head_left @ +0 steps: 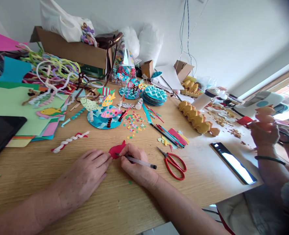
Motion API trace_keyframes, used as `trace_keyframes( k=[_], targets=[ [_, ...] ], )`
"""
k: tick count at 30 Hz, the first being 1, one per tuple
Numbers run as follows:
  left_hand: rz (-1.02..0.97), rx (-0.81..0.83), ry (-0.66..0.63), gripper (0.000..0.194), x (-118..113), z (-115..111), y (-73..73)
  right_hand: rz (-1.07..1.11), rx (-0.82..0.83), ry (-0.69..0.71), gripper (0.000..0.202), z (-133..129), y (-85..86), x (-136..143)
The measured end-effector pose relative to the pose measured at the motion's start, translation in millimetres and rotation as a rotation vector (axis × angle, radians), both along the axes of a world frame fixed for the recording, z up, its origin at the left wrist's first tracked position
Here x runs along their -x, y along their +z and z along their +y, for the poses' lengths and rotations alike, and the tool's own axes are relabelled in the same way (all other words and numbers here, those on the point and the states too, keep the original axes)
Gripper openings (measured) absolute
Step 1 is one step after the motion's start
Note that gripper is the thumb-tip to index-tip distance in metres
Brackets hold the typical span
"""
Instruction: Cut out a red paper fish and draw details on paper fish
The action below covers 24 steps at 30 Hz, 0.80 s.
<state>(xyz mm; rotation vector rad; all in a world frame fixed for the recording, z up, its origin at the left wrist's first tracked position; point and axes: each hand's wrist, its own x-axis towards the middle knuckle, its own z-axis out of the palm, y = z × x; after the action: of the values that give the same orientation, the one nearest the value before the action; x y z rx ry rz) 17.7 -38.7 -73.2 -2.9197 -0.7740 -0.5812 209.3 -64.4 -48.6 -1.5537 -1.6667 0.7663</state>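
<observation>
A small red paper fish [115, 150] lies flat on the wooden table in front of me. My left hand [91, 168] rests on the table with its fingers stretched out, the fingertips at the fish's left edge. In my right hand [136, 163] is a pen [143, 162] with a clear barrel and black end, its tip at the fish. To the right lie red-handled scissors [175, 163], blades slightly apart. A twisted red and white pipe cleaner [71, 141] lies to the left. Beyond the fish stands a blue paper-wave base [92, 122] carrying several decorated paper fish [111, 113].
Paper confetti [134, 122] and several pencils [167, 135] lie behind my hands. Coloured paper sheets [19, 107] and a black tablet-like device [4, 130] are at left. Yellow egg-carton pieces [195, 119] and a phone [233, 163] lie right, near another person's hand [264, 133].
</observation>
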Motion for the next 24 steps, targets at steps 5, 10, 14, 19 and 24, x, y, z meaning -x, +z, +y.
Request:
trace_keyframes(
  k=[5,10,14,19,24],
  targets=[
    [0.01,-0.029,-0.014,0.043,-0.4,0.1,1.6,-0.019,0.011,0.005,0.009,0.4,0.0,-0.1],
    [0.027,-0.049,-0.027,0.039,0.1,0.6,6.7,-0.025,-0.01,-0.018,0.01,0.6,0.7,0.5],
    [0.008,0.001,-0.039,0.037,0.7,0.9,7.7,-0.051,-0.012,-0.019,0.011,0.5,1.5,0.2],
    [-0.01,-0.02,-0.043,0.036,0.9,1.4,7.6,-0.049,-0.016,-0.005,0.011,-0.3,1.8,-0.7],
    [0.001,-0.064,-0.053,0.036,-0.2,1.3,10.9,-0.019,-0.01,0.024,0.012,-1.3,2.5,-1.5]
  ],
)
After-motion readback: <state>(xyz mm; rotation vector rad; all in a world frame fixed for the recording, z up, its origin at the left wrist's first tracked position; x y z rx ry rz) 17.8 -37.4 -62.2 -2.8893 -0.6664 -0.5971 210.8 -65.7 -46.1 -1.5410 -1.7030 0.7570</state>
